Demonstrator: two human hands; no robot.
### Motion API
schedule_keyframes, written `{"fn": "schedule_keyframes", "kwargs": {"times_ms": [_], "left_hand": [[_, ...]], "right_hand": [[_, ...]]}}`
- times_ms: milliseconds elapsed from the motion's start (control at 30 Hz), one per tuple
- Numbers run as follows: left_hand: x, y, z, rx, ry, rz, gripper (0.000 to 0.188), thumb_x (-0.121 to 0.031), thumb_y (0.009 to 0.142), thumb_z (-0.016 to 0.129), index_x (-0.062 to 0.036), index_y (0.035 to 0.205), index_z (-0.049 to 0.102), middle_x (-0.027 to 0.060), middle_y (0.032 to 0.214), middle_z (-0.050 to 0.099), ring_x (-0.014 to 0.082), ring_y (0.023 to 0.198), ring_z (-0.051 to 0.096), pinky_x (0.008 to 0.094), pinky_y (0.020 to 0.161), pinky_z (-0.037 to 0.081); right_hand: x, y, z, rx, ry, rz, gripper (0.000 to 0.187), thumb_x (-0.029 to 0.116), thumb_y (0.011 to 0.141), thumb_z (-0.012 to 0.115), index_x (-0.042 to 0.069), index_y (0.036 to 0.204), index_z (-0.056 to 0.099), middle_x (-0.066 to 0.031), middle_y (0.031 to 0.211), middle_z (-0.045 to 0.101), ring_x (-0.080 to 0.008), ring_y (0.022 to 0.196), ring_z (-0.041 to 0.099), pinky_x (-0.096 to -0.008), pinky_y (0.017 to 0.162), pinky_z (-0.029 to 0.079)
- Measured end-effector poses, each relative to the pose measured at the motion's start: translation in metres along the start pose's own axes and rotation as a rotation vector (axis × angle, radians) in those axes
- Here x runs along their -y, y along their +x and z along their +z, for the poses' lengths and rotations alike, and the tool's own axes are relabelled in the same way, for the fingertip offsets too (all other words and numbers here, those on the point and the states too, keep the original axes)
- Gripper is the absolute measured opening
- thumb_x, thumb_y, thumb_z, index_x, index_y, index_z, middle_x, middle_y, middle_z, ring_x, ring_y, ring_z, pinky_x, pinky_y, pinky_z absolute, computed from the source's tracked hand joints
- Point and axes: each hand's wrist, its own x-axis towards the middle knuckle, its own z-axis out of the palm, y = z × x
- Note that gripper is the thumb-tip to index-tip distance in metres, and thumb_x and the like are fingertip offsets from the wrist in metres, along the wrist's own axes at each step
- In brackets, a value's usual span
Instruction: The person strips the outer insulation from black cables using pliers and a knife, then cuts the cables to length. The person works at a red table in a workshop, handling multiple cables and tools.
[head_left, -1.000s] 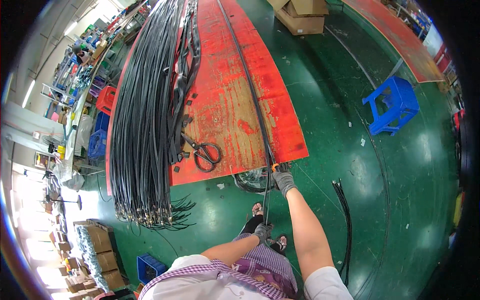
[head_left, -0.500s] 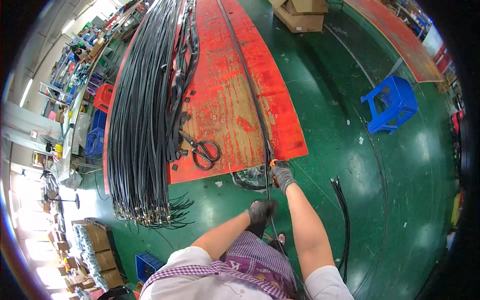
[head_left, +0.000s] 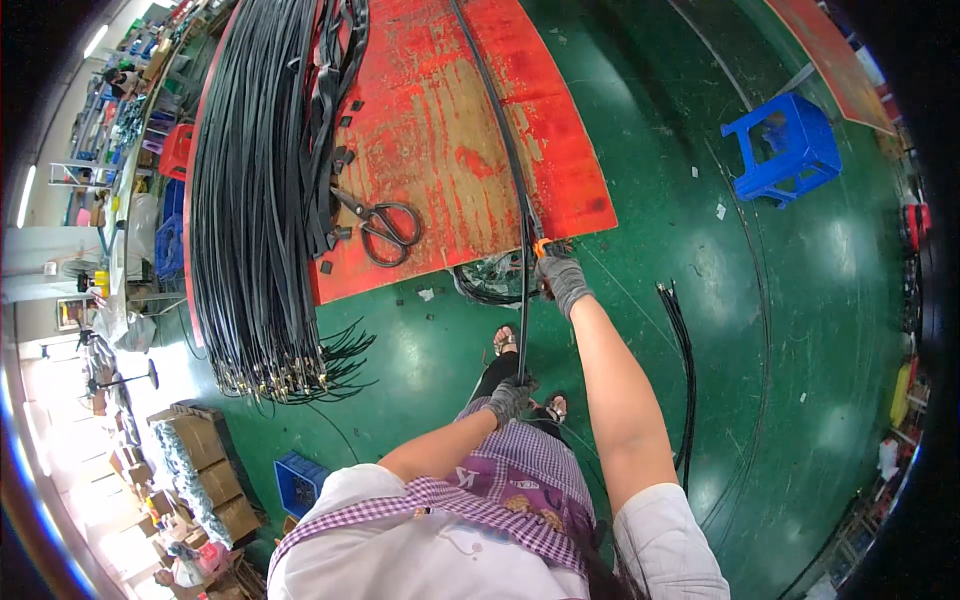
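Observation:
A long black cable-like strand (head_left: pixel 512 160) runs down the red worktable (head_left: pixel 450 255) and over its near edge toward me. My left hand (head_left: pixel 510 397), in a dark grey glove, is closed around the strand's lower stretch in front of my apron. At the table's near right corner, my gloved right hand (head_left: pixel 566 284) grips an orange-handled tool (head_left: pixel 541 247). Its dark narrow end points up along the strand; the fingers hide much of it, so I cannot tell its kind. Black-handled scissors (head_left: pixel 388 235) lie on the table to the left.
A thick bundle of black cables (head_left: pixel 265 200) covers the table's left side, its tips hanging over the edge. Small black pieces (head_left: pixel 343 158) lie beside it. A blue stool (head_left: pixel 785 150) and a thin cable bundle (head_left: pixel 684 370) are on the green floor to the right; a blue crate (head_left: pixel 298 482) stands lower left.
My left hand, blurred before, has moved nearer my body along the strand and is now closed on it. The right hand stays by the table edge with the tool. The whole view has shifted.

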Motion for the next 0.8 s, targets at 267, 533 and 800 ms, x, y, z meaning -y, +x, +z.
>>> {"fn": "schedule_keyframes", "kwargs": {"times_ms": [267,533,800], "left_hand": [[-0.123,-0.014,0.007,-0.032,-0.006,0.146,0.019,-0.010,0.075,0.057,-0.0065,0.093,0.050,0.0020,0.072,0.052,0.0131,0.057,0.047,0.0256,0.051,0.041],[-0.054,-0.039,0.027,0.114,0.052,-0.112,0.024,-0.010,0.073,0.059,-0.0039,0.095,0.052,0.0022,0.078,0.056,0.0128,0.060,0.048,0.0282,0.052,0.040],[0.035,0.023,-0.010,-0.074,0.431,-0.018,0.012,-0.020,0.075,0.051,-0.0088,0.078,0.054,0.0005,0.063,0.050,0.0095,0.058,0.042,0.0264,0.056,0.038]], "right_hand": [[-0.010,0.016,-0.007,-0.005,-0.033,-0.119,0.012,0.018,0.065,0.051,0.007,0.060,0.050,-0.0057,0.048,0.044,-0.0178,0.036,0.042,-0.0321,0.032,0.035],[-0.014,0.017,-0.009,-0.055,0.019,-0.065,0.014,0.018,0.065,0.052,0.008,0.056,0.049,-0.0061,0.048,0.046,-0.0177,0.037,0.044,-0.0306,0.033,0.034],[-0.004,0.004,0.000,-0.018,0.006,-0.109,0.012,0.017,0.063,0.053,0.008,0.056,0.050,-0.0064,0.048,0.047,-0.0177,0.037,0.043,-0.0303,0.033,0.034]]}}
